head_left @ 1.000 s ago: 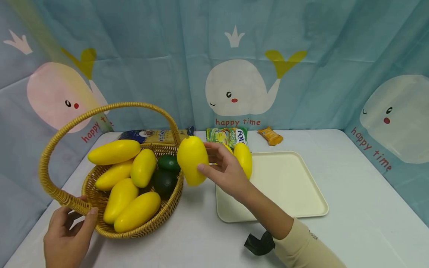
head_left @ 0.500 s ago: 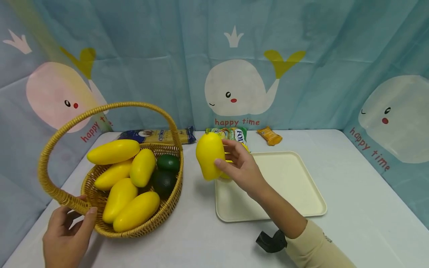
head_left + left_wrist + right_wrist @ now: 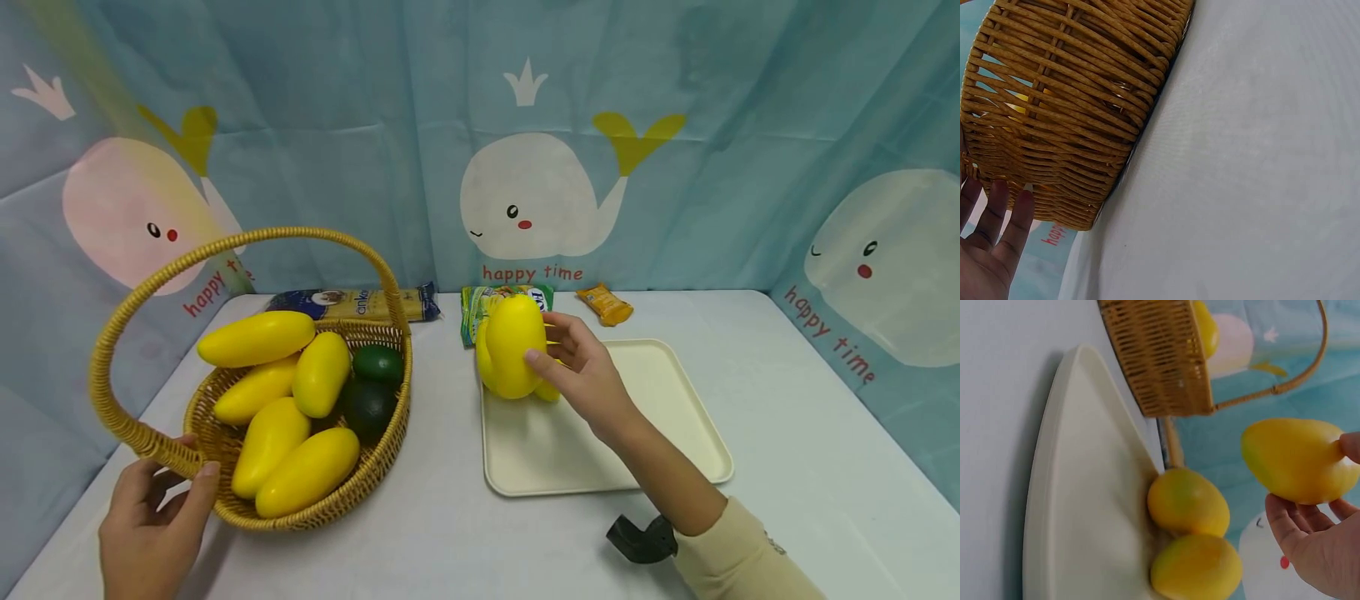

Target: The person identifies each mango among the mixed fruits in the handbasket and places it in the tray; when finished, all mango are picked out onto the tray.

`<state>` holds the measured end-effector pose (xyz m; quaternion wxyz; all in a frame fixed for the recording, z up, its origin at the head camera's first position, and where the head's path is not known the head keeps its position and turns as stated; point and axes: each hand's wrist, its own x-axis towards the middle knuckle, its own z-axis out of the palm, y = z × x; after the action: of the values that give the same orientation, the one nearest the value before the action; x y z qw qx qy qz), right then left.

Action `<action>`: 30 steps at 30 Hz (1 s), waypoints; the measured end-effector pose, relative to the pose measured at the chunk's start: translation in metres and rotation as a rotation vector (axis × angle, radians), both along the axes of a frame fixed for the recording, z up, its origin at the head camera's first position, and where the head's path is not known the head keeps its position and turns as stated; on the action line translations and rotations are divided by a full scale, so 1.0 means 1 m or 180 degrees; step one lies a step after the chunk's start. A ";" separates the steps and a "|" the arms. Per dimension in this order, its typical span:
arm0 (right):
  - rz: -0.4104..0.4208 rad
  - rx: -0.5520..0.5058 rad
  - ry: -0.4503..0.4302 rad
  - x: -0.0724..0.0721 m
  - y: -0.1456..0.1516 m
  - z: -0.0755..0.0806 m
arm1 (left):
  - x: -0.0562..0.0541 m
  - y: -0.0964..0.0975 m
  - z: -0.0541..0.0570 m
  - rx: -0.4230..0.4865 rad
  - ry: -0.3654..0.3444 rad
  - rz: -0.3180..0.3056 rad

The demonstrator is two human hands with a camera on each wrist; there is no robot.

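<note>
My right hand (image 3: 588, 383) pinches a yellow mango (image 3: 516, 346) between thumb and fingers, raised over the far left corner of a cream tray (image 3: 555, 471). Two more mangoes lie on that tray, plain in the right wrist view as a farther mango (image 3: 1188, 501) and a nearer mango (image 3: 1197, 569); the held one mostly hides them from the head. At the left, my left hand (image 3: 153, 525) holds the wicker basket (image 3: 392, 450) where its handle meets the rim. Several yellow mangoes (image 3: 307, 473) fill the basket, beside two dark green avocados (image 3: 367, 410).
Behind the basket lies a blue and yellow pasta packet (image 3: 352, 303). A green snack bag (image 3: 471, 315) sits behind the tray, with a small orange packet (image 3: 604, 305) to its right. A whale-print curtain (image 3: 360, 167) borders the white table (image 3: 442, 533).
The right hand has carried the mango rightward, from beside the basket's rim to over the tray's far left corner. The left hand stays on the basket.
</note>
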<state>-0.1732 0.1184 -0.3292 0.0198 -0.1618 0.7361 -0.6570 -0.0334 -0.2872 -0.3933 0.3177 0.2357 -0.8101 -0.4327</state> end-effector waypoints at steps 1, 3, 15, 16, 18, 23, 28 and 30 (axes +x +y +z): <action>-0.0015 0.0000 -0.0001 0.000 0.003 -0.001 | 0.000 0.000 0.000 0.0004 -0.0003 0.0007; -0.0034 -0.0007 -0.0008 -0.001 0.008 -0.002 | 0.000 0.000 0.001 0.0013 -0.0016 0.0017; -0.0359 0.0039 -0.0086 -0.013 0.044 -0.002 | 0.000 0.000 0.001 -0.0016 -0.0035 0.0019; -0.0380 0.0048 -0.0084 -0.015 0.046 -0.002 | 0.000 0.000 0.001 0.0001 -0.0032 0.0019; -0.0434 0.0089 -0.0097 -0.019 0.051 -0.003 | 0.001 0.000 0.002 0.0022 -0.0036 0.0024; -0.0544 0.0221 -0.0288 -0.026 0.062 -0.003 | 0.001 0.000 0.002 0.0043 -0.0031 0.0025; -0.0626 0.0228 -0.0665 -0.032 0.072 -0.007 | 0.001 0.001 0.001 0.0022 -0.0040 0.0020; -0.0653 0.0223 -0.0806 -0.035 0.076 -0.010 | 0.001 0.002 0.001 0.0004 -0.0058 0.0022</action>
<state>-0.2080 0.1940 -0.3388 0.0509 -0.0010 0.7628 -0.6447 -0.0328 -0.2855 -0.3919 0.3116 0.2427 -0.8119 -0.4300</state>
